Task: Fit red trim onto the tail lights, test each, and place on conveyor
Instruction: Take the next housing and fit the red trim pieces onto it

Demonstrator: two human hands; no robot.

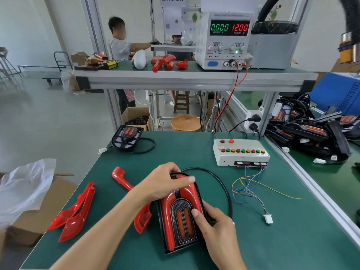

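Observation:
A black tail light (182,221) with two orange lenses lies on the green table in front of me, with red trim (167,211) arched over it. My left hand (165,182) grips the far rounded end, thumb lying across the trim. My right hand (212,225) holds the right side, thumb pressing the trim's inner edge. Its black cable (224,184) loops off to the right. Loose red trim pieces (76,213) lie at the left, and another trim piece (124,181) runs under my left forearm. A second bare tail light (126,138) sits at the table's far left corner.
A white test box (239,151) with coloured buttons stands at the right rear, its thin wires ending in a white plug (268,219). A power supply (224,39) on the shelf reads 12.00 V. The conveyor (319,168) at right carries a heap of tail lights (311,127). Cardboard box with plastic bag (29,191) at left.

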